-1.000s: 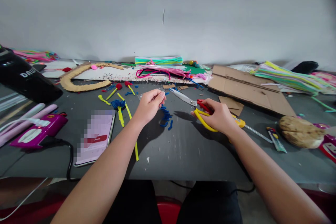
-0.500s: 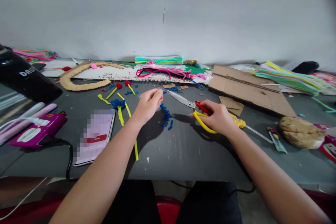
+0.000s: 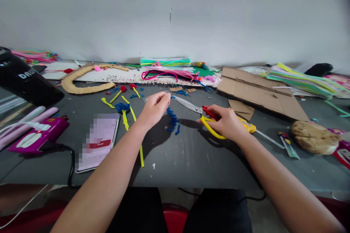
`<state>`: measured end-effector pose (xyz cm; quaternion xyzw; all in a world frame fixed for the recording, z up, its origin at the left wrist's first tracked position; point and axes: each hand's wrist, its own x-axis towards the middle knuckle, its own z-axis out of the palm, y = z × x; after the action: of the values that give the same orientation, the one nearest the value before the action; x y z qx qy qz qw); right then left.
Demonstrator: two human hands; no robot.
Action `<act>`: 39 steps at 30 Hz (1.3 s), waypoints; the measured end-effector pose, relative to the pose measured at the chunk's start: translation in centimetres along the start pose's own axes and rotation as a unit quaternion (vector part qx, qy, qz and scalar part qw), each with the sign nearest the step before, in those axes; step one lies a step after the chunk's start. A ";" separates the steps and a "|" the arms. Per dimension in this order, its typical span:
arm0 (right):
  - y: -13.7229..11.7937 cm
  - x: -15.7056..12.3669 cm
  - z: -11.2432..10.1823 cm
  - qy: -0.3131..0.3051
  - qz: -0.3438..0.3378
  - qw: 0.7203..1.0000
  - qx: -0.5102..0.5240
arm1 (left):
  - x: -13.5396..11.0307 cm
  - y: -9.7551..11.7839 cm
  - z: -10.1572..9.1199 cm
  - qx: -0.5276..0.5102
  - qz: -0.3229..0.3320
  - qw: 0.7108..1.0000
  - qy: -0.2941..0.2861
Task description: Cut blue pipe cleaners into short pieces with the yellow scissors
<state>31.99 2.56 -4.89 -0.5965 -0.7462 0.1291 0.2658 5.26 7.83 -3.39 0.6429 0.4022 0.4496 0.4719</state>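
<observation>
My right hand (image 3: 228,122) grips a pair of scissors (image 3: 188,105) by its red and yellow handles. The blades point left and look closed or nearly so, their tips beside the fingertips of my left hand (image 3: 156,108). That hand is closed in a pinch, and a tiny blue end, seemingly of a pipe cleaner (image 3: 171,95), shows at its fingertips; the rest is hidden. Short blue pipe cleaner pieces (image 3: 172,119) lie on the table just below. Left of my left hand is a blue fuzzy flower with a yellow stem (image 3: 123,108).
A phone (image 3: 100,143) and a purple glue gun (image 3: 39,136) lie to the left, near a black tumbler (image 3: 30,78). Cardboard (image 3: 262,94), a yellow-handled screwdriver (image 3: 269,139) and a small tube (image 3: 288,145) are to the right. Pipe cleaner bundles (image 3: 165,62) line the wall.
Both hands hold almost the same pose, with the scissors shifted very slightly left. The blue pieces on the table look unchanged.
</observation>
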 end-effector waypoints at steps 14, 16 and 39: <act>0.2 0.1 0.1 -0.005 -0.005 1.000 -0.007 | 0.0 -0.3 -0.1 0.020 0.008 1.000 0.003; 0.2 0.1 0.0 -0.008 -0.004 1.000 -0.007 | 0.0 -0.3 -0.1 0.021 0.008 1.000 0.004; -0.2 0.0 0.0 0.001 0.000 1.000 -0.017 | 0.0 -0.3 -0.1 -0.002 0.000 1.000 0.011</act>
<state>31.80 2.49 -4.79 -0.6007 -0.7482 0.1161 0.2567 5.15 7.90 -3.63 0.6371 0.4065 0.4573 0.4688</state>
